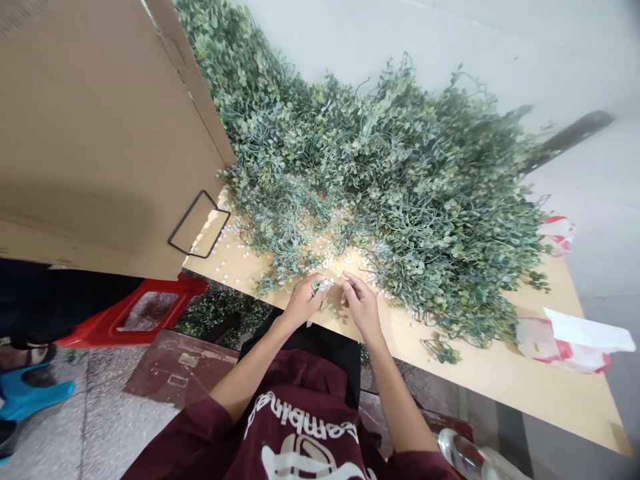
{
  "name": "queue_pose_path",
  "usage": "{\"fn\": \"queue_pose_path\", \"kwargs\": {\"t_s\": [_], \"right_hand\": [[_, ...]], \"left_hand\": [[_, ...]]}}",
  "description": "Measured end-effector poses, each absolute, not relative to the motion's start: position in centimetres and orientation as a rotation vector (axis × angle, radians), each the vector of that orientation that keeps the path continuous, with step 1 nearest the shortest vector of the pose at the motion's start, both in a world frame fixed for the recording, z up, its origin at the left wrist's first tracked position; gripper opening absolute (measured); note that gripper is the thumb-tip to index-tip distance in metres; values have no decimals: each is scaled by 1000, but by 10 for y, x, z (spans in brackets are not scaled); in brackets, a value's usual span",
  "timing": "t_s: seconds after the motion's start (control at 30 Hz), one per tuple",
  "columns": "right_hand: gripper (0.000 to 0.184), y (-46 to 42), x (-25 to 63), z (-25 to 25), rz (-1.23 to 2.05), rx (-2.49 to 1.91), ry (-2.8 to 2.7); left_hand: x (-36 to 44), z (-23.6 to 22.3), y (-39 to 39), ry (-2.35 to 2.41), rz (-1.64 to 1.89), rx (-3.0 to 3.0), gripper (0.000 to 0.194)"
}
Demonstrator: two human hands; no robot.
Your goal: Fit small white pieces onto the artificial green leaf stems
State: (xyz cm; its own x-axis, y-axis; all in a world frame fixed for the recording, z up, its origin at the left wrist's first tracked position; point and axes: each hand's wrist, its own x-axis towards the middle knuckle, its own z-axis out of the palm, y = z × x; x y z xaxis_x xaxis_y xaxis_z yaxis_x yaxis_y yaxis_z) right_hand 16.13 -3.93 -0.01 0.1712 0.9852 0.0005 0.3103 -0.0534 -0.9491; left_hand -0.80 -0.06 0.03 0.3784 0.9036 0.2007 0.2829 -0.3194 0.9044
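My left hand [304, 299] is closed at the table's near edge, its thumb and fingers pinching a small artificial leaf sprig [316, 288]. A small white piece [327, 283] shows at its fingertips. Just to the right, my right hand [362, 307] hovers over the table with fingers loosely bent and a little apart; I see nothing held in it. The two hands do not touch. Many small white pieces [224, 267] lie scattered on the tabletop around them. Beyond the hands rises a big heap of artificial greenery [430, 173], with bare wiry stems [287, 230] at its front.
A large cardboard box [90, 133] stands at the left, beside a black rectangular outline [200, 223]. Red-and-white wrappers [540, 343] lie on the wooden table [545, 393] at right. A red plastic stool [165, 313] and another person's foot in a blue sandal [35, 390] are lower left.
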Motion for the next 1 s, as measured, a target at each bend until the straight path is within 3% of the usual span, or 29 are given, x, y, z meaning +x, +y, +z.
{"fn": "queue_pose_path", "kwargs": {"t_s": [0.23,0.4,0.67,1.0], "right_hand": [[11,-1,159,14,656,-1782,-1815],[13,2,160,16,609,-1838,-1802],[29,-30,180,21,1239,-1467,-1217],[27,-73,172,25,1505,-1094,-737]], "left_hand": [[-19,1,-13,1004,843,2081,15],[-22,-1,-15,1095,628,2303,23],[-22,0,-11,998,692,2264,11],[-14,21,-25,768,967,1886,22]]}}
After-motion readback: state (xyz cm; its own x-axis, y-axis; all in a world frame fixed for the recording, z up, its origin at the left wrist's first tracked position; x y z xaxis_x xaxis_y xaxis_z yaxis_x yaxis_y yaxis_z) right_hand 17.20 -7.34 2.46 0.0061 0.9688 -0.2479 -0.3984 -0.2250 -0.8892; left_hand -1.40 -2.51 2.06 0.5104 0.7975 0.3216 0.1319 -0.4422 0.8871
